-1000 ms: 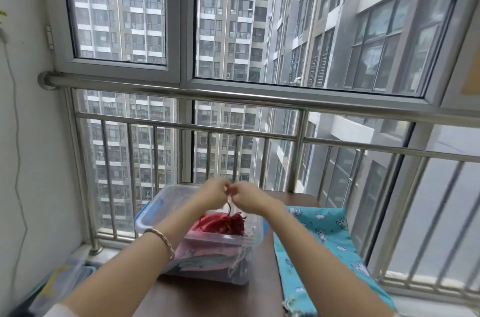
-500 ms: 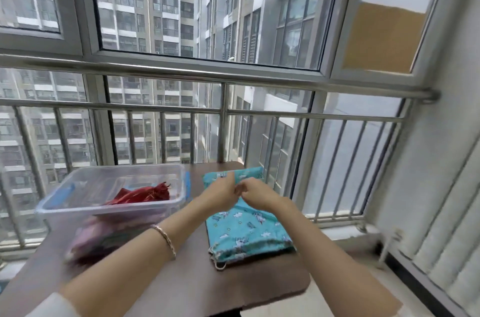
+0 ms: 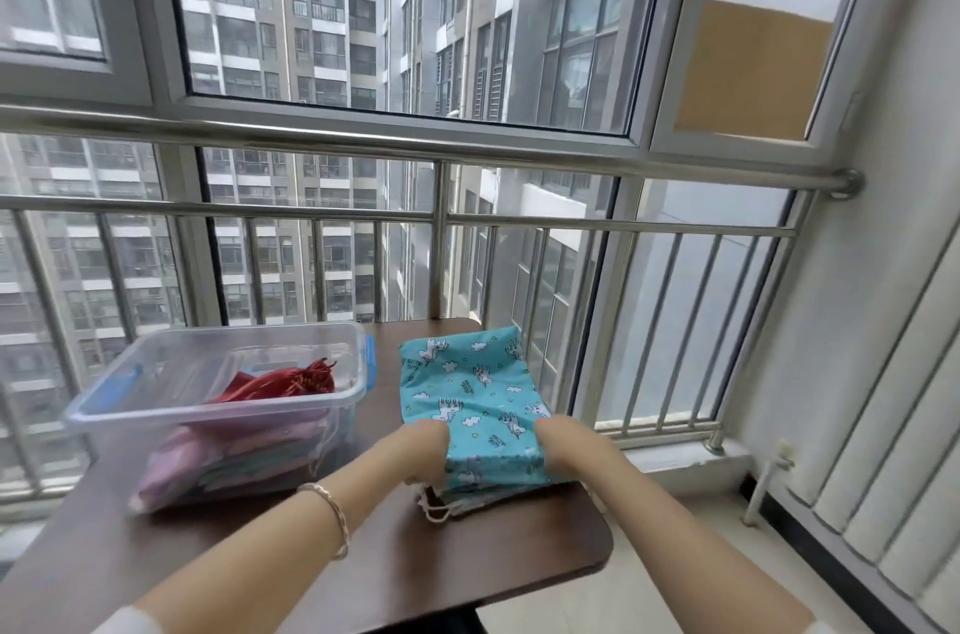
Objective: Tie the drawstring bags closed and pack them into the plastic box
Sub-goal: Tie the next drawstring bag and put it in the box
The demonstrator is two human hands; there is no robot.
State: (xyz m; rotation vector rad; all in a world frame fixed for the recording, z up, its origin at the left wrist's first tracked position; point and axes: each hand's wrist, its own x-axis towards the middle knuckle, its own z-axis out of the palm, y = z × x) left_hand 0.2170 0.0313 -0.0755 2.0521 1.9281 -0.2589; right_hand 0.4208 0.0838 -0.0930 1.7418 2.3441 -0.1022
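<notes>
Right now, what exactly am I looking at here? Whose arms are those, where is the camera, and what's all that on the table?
There is no machine here: these are a person's two bare arms, filmed by a wide-angle camera worn on their head, looking forward and down. That is why the arms come in from the bottom of the picture.

The brown table stands by a railed window facing tower blocks. On its left side sits a clear plastic box with blue clips; a tied red bag lies on top of other pink and pale bags packed inside.

Beside the box, to the right, lies a turquoise drawstring bag printed with little unicorns and clouds. The left hand, whose wrist wears a thin bracelet, and the right hand each grip its near end, where the white drawstring hangs out.
</notes>
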